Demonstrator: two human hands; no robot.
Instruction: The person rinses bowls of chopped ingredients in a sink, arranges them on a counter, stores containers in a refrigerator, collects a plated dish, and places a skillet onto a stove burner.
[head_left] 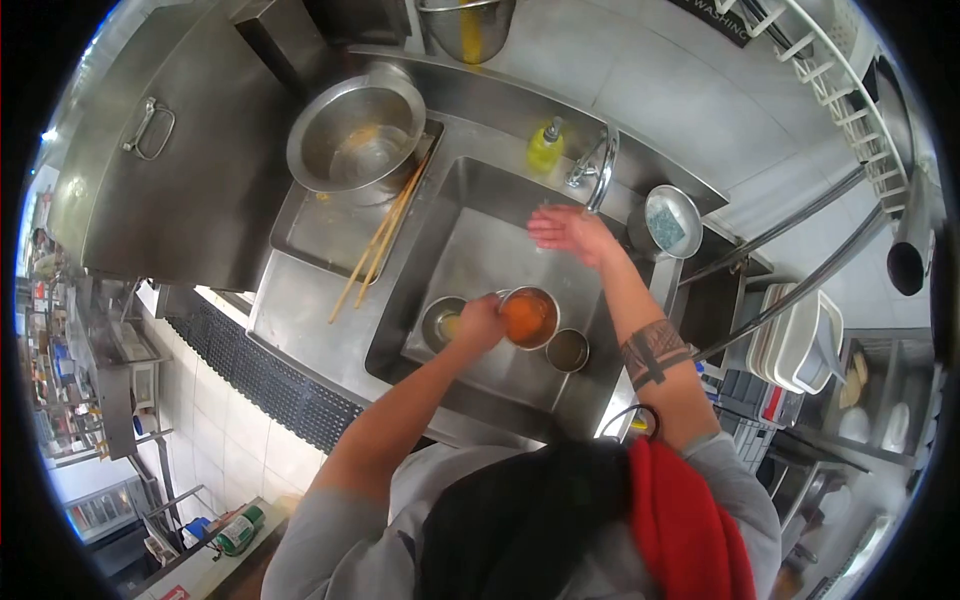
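My left hand (478, 325) is closed at the rim or handle of a small metal pot (530, 318) with an orange-red content or residue inside. The pot is over the lower part of the sink (470, 235). Under the spout of the faucet (604, 172), my right hand (570, 232) is open with its fingers stretched out, holding nothing. Beside my left hand, a metal bowl (443, 322) rests in the sink, partly hidden by the hand. To the right of the pot is a small metal ladle or cup (568, 351) with a thin handle.
A large metal bowl (356, 138) and long wooden chopsticks (385, 235) lie on a tray (318, 235) left of the sink. Behind the sink stands a yellow-green soap bottle (545, 148). A metal bowl with a blue-green scouring pad (666, 224) is at the right.
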